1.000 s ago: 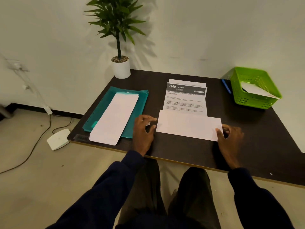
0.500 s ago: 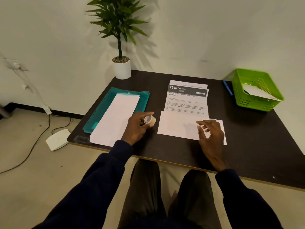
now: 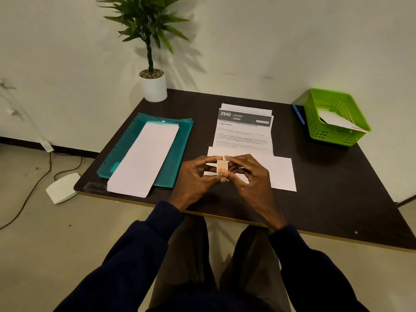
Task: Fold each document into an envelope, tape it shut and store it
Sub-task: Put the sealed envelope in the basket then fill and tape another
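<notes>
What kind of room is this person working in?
Likely a small office or home workspace: a dark table against a plain wall holds printed documents, a teal folder and a green basket, with a potted plant at the back corner.

A dark brown rectangular wooden table with a pale front edge is set against an off-white wall. A green leafy plant in a white cylindrical pot is placed on its far left corner. A slim blue pen is laid near the far right edge. On the beige floor, a flat white plastic box is seen near a dark cable.
</notes>
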